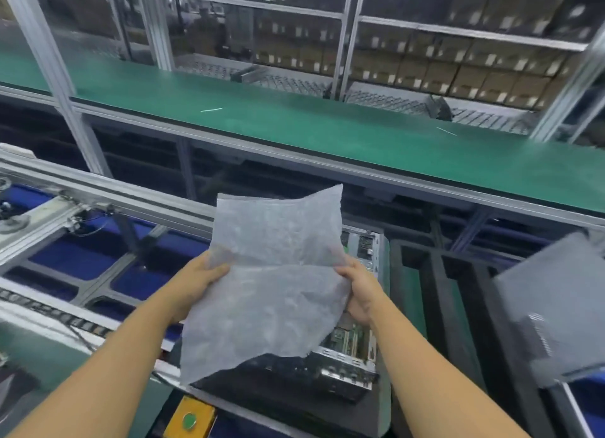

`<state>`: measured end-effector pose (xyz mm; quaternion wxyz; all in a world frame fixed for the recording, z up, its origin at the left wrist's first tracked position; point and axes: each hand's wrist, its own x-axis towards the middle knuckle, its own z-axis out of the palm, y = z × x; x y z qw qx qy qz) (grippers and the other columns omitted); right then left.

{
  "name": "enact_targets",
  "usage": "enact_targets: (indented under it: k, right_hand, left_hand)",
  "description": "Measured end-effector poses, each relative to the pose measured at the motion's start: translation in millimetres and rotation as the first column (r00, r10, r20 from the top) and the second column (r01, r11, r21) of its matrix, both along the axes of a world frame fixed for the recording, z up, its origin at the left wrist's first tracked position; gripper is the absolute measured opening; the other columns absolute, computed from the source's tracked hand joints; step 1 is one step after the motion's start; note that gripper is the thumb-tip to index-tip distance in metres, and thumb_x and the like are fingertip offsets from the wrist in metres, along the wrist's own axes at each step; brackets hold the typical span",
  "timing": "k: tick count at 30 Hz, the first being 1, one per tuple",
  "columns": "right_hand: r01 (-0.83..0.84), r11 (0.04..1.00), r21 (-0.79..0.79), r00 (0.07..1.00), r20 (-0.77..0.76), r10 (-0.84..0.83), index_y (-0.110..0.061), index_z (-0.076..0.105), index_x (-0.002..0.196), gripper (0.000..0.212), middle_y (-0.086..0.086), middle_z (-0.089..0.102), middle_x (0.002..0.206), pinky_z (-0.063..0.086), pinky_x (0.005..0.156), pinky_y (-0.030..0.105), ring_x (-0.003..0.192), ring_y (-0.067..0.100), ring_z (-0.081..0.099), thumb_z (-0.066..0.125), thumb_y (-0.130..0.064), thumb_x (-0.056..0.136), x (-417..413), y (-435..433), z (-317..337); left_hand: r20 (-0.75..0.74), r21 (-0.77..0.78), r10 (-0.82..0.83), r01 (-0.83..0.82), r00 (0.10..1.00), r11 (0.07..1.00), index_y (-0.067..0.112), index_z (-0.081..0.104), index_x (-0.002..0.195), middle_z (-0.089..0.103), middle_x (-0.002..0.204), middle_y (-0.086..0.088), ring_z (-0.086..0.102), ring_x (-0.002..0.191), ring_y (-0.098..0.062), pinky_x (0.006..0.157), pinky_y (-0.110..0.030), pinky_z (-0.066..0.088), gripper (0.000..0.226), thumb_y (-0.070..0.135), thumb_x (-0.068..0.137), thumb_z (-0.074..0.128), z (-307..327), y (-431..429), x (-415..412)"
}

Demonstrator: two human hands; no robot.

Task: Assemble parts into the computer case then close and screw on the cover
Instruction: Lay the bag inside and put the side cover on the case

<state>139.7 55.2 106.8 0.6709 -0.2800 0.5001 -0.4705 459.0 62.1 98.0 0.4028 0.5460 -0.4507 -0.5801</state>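
on the head camera i saw both hands up in front, holding a thin, crinkly, cloudy white wrapping sheet (271, 273). the left hand (196, 280) pinched the sheet's left edge, with its thumb on top. the right hand (360, 290) gripped the right edge, with its thumb on the front too. the other fingers were hidden behind the sheet. the sheet hung in the air, tilted, right over the open silver metal computer case (357, 349). the case sat low on the work line, and green boards and shiny slots showed inside it at the near right. the sheet hid most of the case. a flat grey metal cover panel (550, 313) sat tilted over black foam racks (458, 290) to the right, apart from the case. a long green belt (294, 119) ran across behind. a yellow box with a green button (190, 418) sat near the bottom edge.
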Motion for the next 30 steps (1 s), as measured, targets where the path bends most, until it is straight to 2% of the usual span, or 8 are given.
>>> enact_targets:
  k: [2,5,10,13,16,23,27,30]
  right_hand:
    - [-0.001,1.000,-0.012,0.999,0.036,0.001,-0.008,0.068,0.115,0.029,0.019,0.072,0.112,0.055,0.089,0.050,0.093,0.033,0.070,0.047,0.005,0.100,-20,0,-3]
    - [0.002,1.000,-0.016,1.000,0.002,-0.002,-0.007,0.073,0.100,0.033,0.018,0.072,0.103,0.053,0.079,0.044,0.085,0.032,0.068,0.045,0.008,0.094,-42,3,-10]
    - [0.051,0.998,0.028,0.990,0.133,-0.054,-0.008,0.076,0.085,0.036,0.013,0.067,0.088,0.057,0.062,0.035,0.073,0.027,0.065,0.045,-0.020,0.099,-67,-12,-21]
    - [-0.120,0.992,0.037,0.952,-0.278,0.126,-0.017,0.062,0.072,0.040,-0.001,0.063,0.070,0.046,0.053,0.024,0.060,0.016,0.057,0.062,-0.053,0.091,-71,-24,-18]
    - [-0.310,0.949,0.057,0.663,-0.702,0.259,-0.033,0.061,0.104,0.034,-0.007,0.066,0.110,0.050,0.067,0.023,0.087,0.010,0.067,0.076,-0.041,0.074,-70,-37,-17]
    - [-0.196,0.977,-0.089,0.442,-0.897,0.007,-0.039,0.047,0.118,0.048,-0.005,0.051,0.129,0.057,0.071,0.034,0.079,0.013,0.059,0.063,-0.005,0.088,-40,-74,16]
    - [-0.264,0.965,0.005,0.353,-0.930,0.101,-0.042,0.045,0.115,0.048,-0.007,0.053,0.113,0.050,0.056,0.028,0.073,0.017,0.058,0.055,-0.004,0.087,-22,-74,22]
    - [-0.230,0.973,-0.010,0.385,-0.919,0.082,-0.039,0.045,0.113,0.046,-0.008,0.051,0.104,0.046,0.054,0.024,0.072,0.013,0.056,0.059,-0.006,0.085,-12,-72,26]
  left_hand:
    - [-0.072,0.051,-0.028,0.032,0.997,0.998,0.023,0.076,0.100,0.075,0.102,-0.009,0.074,0.087,-0.025,0.061,-0.031,0.059,0.016,0.019,0.087,0.069,-4,-8,-17]
    - [-0.112,0.143,0.104,-0.088,0.988,0.986,0.020,0.081,0.079,0.077,0.087,-0.011,0.075,0.072,-0.024,0.052,-0.029,0.058,0.010,0.021,0.074,0.073,-13,-19,-38]
    - [-0.315,0.185,0.252,-0.202,0.915,0.962,0.011,0.078,0.060,0.071,0.075,-0.010,0.071,0.060,-0.015,0.056,-0.025,0.057,0.055,0.013,0.099,0.038,-9,-35,-54]
    - [0.087,0.173,0.001,-0.016,0.996,0.985,0.002,0.066,0.087,0.065,0.065,-0.014,0.067,0.056,-0.012,0.064,-0.026,0.052,0.030,0.030,0.079,0.070,-1,-47,-55]
    - [0.364,0.139,-0.191,0.149,0.912,0.979,0.020,0.061,0.099,0.064,0.079,-0.007,0.057,0.065,-0.022,0.064,-0.031,0.045,0.046,0.038,0.062,0.082,6,-69,-47]
    - [0.596,-0.048,-0.162,0.236,0.786,0.971,0.039,0.067,0.105,0.061,0.118,0.002,0.059,0.099,-0.014,0.077,-0.030,0.046,0.040,0.021,0.072,0.081,17,-130,-53]
    - [0.892,-0.035,-0.205,0.514,0.402,0.857,0.037,0.056,0.127,0.052,0.132,0.005,0.052,0.117,-0.017,0.098,-0.036,0.043,0.057,0.049,0.074,0.074,18,-139,-72]
    - [0.905,-0.046,-0.256,0.679,0.339,0.733,0.038,0.039,0.143,0.039,0.147,0.006,0.039,0.134,-0.018,0.110,-0.042,0.030,0.084,0.068,0.070,0.068,7,-130,-110]
